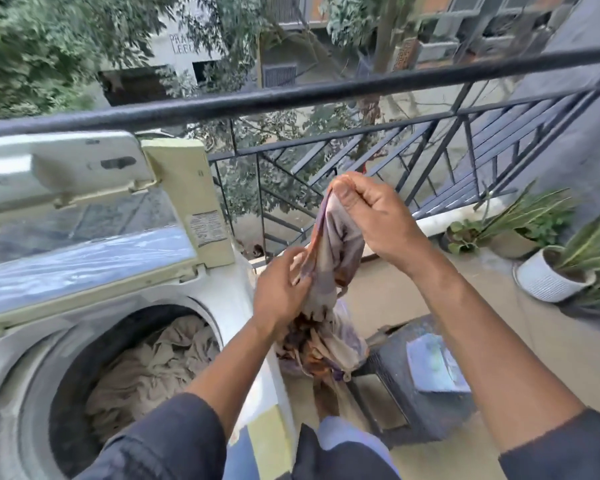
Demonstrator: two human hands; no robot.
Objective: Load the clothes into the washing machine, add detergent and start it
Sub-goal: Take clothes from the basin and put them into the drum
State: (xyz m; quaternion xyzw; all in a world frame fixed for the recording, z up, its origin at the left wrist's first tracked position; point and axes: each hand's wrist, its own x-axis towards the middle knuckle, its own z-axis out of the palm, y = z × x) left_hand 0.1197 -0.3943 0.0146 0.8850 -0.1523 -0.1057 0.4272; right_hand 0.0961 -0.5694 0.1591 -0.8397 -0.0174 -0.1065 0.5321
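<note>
A top-loading washing machine (222, 296) stands at the left with its lid (84, 244) raised. Beige clothes (146, 368) lie in its drum. To the right of the machine a patterned purple and orange cloth (333, 268) hangs in the air. My right hand (368, 216) pinches its top end. Lower down, my left hand (281, 289) grips the cloth's middle. The bottom of the cloth bunches above a dark stool.
A black metal railing (291, 95) runs across the balcony in front of me. A dark stool (420, 386) with a pale packet (433, 365) on it stands at the lower right. Potted plants (551, 271) line the right wall.
</note>
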